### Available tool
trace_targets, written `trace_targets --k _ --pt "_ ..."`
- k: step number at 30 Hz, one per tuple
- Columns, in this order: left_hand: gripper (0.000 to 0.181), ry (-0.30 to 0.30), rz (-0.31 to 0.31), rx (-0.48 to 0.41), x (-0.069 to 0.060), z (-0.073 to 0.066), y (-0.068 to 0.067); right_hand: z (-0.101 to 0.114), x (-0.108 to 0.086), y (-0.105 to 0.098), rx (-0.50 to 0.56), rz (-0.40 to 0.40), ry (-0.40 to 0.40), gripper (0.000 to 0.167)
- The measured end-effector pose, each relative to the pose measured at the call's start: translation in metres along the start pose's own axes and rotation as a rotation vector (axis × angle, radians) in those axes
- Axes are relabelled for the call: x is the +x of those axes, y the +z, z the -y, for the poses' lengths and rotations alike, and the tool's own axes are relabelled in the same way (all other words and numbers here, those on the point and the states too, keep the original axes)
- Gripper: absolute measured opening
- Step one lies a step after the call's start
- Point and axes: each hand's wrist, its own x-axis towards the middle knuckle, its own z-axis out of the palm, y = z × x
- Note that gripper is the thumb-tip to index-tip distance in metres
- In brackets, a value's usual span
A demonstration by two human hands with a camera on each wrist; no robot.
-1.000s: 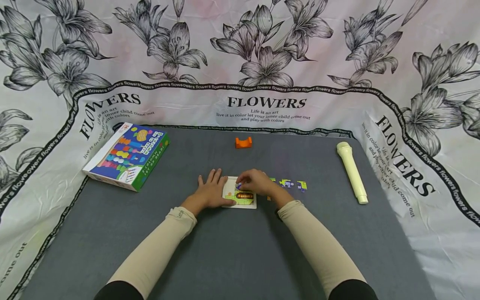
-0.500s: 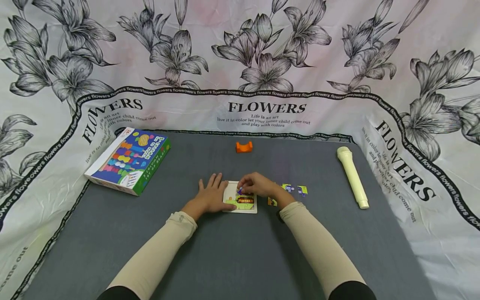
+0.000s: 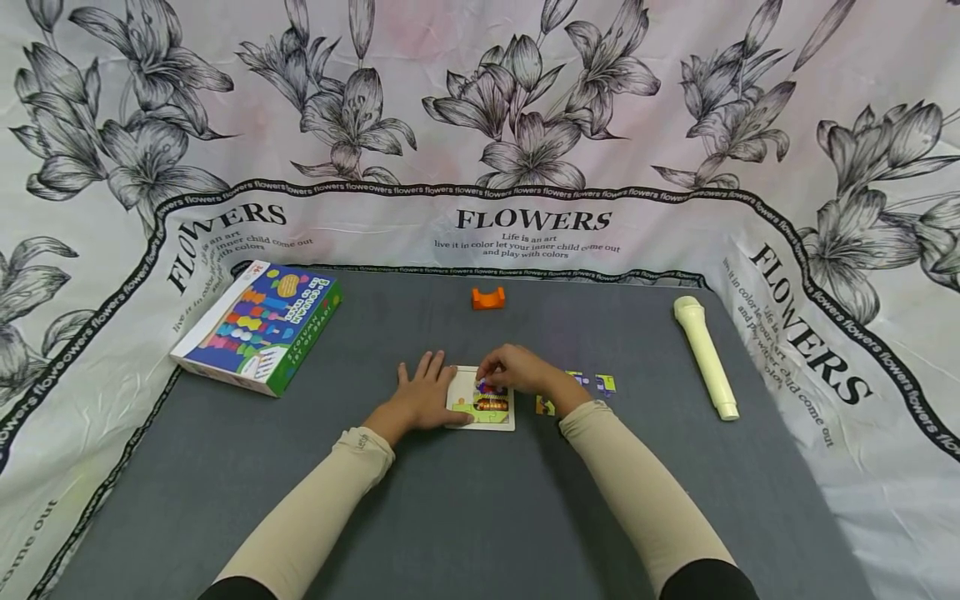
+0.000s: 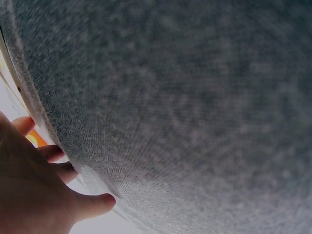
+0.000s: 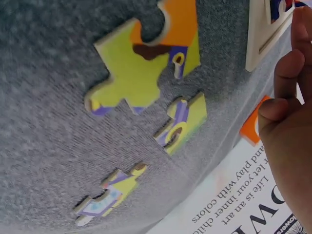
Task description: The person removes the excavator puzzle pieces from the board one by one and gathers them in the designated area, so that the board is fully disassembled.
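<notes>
A small puzzle board (image 3: 461,379) with a pale frame lies mid-table in the head view, with green, brown and purple picture parts in it. The left hand (image 3: 422,402), fingers spread, rests on its left edge, thumb across the lower left corner. Over the board's upper right, the right hand (image 3: 521,371) pinches a purple puzzle piece (image 3: 483,387), mostly covered by the fingertips. Loose pieces lie right of the board; the right wrist view shows a large green and orange one (image 5: 131,73) and two smaller ones (image 5: 181,122), near the right hand (image 5: 292,126).
At the back left lies a colourful box (image 3: 258,325). An orange curved block (image 3: 488,299) stands behind the board, and a cream cylinder (image 3: 705,357) lies at the right. A flower-printed cloth (image 3: 532,242) hangs beyond the grey tabletop (image 3: 465,517).
The right fingers have shifted the purple piece slightly right and nearer on the board. The left hand keeps its place. The whole head view has tilted a little, so everything appears lower.
</notes>
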Motion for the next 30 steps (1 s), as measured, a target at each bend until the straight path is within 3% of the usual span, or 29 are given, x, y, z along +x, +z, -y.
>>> trace_targets --k 8,20,30 --pt "0.097 0.000 -0.003 -0.003 0.0011 0.0006 0.0024 -0.0010 0.0001 0.0039 -0.036 -0.010 -0.003 0.013" --pt "0.098 0.007 -0.015 0.003 0.0028 0.0015 0.0020 -0.0080 -0.0014 0.0008 0.134 0.011 -0.001 0.014" --pt "0.097 0.006 -0.013 0.004 0.0016 0.0008 0.0015 -0.0079 0.0021 0.0079 0.073 0.010 -0.015 0.014"
